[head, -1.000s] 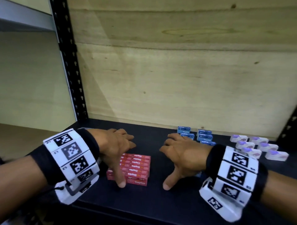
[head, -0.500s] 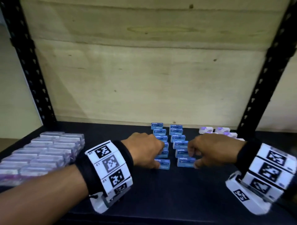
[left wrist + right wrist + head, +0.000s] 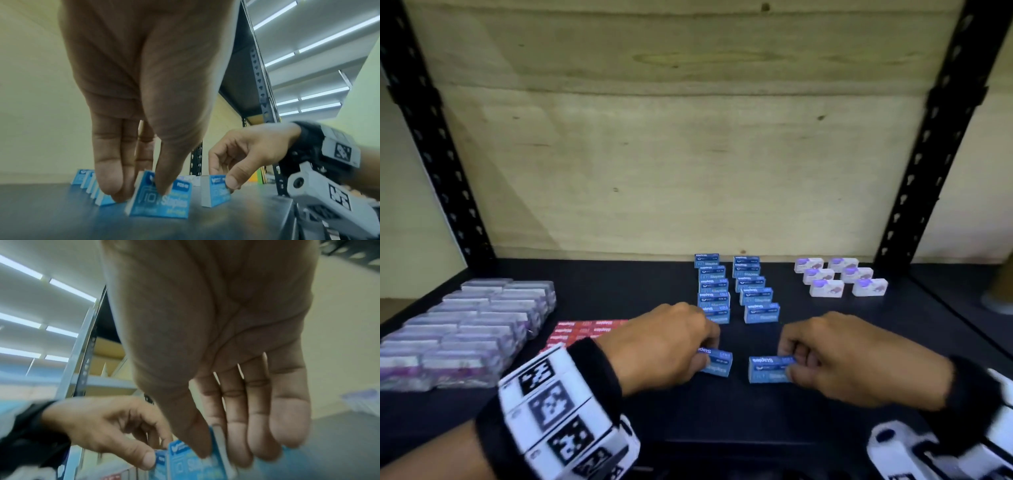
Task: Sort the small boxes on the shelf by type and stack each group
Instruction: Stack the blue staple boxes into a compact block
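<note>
Two rows of blue staple boxes (image 3: 751, 294) stand on the black shelf (image 3: 619, 294). My left hand (image 3: 671, 346) pinches one blue box (image 3: 717, 362) near the shelf's front, thumb on its near face (image 3: 160, 197) and fingers behind. My right hand (image 3: 835, 356) pinches a second blue box (image 3: 768, 369) beside it, thumb in front and fingers on its far side (image 3: 191, 464). Both boxes stand upright on the shelf, a short gap apart. Red staple boxes (image 3: 585, 330) lie partly hidden behind my left wrist.
Clear purple-tinted boxes (image 3: 465, 329) fill the shelf's left side. Several white boxes with purple marks (image 3: 839, 275) sit at the back right. Black perforated uprights (image 3: 928, 137) frame a plywood back wall. A bare strip of shelf runs along the front edge.
Both hands have drawn back from the front of the blue rows toward the shelf's front edge, each bringing one blue box. A second ago they rested by the red boxes.
</note>
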### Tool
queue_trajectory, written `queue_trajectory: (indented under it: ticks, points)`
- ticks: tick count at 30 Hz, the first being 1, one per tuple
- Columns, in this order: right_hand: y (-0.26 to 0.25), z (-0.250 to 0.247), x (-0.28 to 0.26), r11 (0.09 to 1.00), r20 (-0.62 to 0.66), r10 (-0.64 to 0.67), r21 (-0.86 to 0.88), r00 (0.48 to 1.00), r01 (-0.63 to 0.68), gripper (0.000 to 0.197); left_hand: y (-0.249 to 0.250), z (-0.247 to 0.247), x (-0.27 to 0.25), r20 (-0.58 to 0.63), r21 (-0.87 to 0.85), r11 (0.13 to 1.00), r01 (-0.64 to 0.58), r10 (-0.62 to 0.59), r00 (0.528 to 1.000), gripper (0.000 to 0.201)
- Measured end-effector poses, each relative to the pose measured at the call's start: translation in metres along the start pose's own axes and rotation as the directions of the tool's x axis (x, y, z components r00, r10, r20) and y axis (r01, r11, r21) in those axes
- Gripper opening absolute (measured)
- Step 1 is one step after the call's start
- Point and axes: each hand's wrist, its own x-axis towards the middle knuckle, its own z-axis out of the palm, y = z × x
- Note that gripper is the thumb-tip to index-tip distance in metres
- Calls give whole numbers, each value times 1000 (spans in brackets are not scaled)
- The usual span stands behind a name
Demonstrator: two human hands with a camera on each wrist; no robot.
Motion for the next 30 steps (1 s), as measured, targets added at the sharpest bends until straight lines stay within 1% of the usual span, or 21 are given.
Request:
queue_trajectory:
  ticks: [2,4,7,9,12,15,17,21,30]
  points:
    - [0,10,-11,992,-41,9,126,999,-3,10,3,11,-12,-60,-42,999,-27,24,998,15]
    - [2,22,-16,969,-96,19,248,995,5,6,6,25,-21,-142,-113,993,-40,24,990,17]
    - [3,40,-19,917,-166,11,395,986,56,5,9,44,-26,-245,-276,960,-49,-21,969,16]
    - [4,49,-19,878,-213,6,469,977,97,6,9,54,-25,-300,-371,927,-60,-58,952,14]
    - [9,59,-19,820,-262,8,554,965,144,7,7,69,-25,-372,-514,854,-84,-133,919,13]
    - [15,66,-19,762,-288,20,624,957,172,6,3,79,-29,-417,-573,810,-128,-154,896,11]
    - [18,70,-19,743,-305,28,644,952,184,7,1,82,-31,-422,-599,788,-141,-162,892,11]
    - [16,72,-21,749,-340,24,629,940,208,7,2,82,-31,-428,-632,761,-146,-185,885,12]
    - [20,76,-19,772,-369,12,595,929,226,9,0,84,-30,-426,-654,742,-151,-196,883,13]
